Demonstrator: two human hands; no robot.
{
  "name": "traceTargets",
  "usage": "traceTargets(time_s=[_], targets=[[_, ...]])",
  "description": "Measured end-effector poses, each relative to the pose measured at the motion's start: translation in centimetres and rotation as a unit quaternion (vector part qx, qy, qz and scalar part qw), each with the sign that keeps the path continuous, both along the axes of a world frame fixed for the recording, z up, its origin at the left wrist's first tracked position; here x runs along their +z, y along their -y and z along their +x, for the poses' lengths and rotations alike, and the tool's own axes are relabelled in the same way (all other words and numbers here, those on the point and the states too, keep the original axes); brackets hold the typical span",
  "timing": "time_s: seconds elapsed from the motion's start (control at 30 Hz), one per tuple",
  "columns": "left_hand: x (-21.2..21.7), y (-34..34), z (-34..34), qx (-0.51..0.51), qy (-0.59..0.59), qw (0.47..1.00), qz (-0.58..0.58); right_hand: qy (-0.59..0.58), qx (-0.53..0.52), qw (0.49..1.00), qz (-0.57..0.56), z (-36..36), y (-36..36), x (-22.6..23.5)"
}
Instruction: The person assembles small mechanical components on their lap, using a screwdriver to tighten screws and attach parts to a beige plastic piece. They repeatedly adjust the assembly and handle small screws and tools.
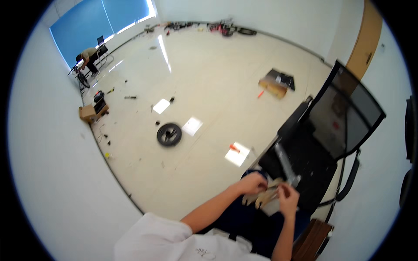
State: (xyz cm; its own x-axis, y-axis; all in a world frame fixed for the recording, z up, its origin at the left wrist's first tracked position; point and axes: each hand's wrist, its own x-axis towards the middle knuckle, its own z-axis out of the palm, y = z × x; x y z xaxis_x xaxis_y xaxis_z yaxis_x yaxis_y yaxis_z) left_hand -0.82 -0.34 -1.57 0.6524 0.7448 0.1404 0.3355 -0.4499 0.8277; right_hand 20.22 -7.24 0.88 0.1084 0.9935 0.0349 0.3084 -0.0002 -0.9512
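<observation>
My left hand (pixel 253 183) is closed, its fingertips curled in a pinch above my lap; what they hold, if anything, is too small to tell. Opposite it, the thumb and fingers of my right hand (pixel 288 199) are pinched together by the upper end of several flat tan pieces with notched ends (pixel 264 199), shaped like open-ended wrenches. These lie between my hands, over my dark trousers. On the black chair seat in front of me rests a long silver tool (pixel 285 163), blurred, like a large wrench.
The black mesh chair (pixel 348 113) stands close at right, a brown wooden box (pixel 313 239) below it. On the floor are a small black wheel (pixel 169 134), an orange-handled tool (pixel 235 148), an open case (pixel 278 81) and a cardboard box (pixel 89 113). Another person (pixel 89 56) bends over a bicycle far left.
</observation>
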Motion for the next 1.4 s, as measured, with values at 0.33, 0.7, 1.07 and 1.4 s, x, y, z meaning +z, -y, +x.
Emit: traceTargets(time_s=[0.33, 0.7, 1.07, 1.4], targets=[[0.1, 1.2, 0.2, 0.036, -0.024, 0.998, -0.048, 0.001, -0.073, 0.997, 0.006, -2.5, 1.2, -0.2], [1.6, 0.5, 1.2, -0.023, -0.041, 0.999, 0.004, -0.206, -0.096, 0.972, -0.052, -4.8, 1.6, -0.1], [0.1, 0.8, 1.1, -0.01, 0.051, 0.998, -0.024, -0.055, 0.065, 0.996, -0.025, 0.7, 2.2, -0.3], [1.1, 1.0, 0.2, -0.024, 0.096, 0.99, -0.097, -0.178, -0.045, 0.979, -0.086, -0.1, 0.5, -2.5]])
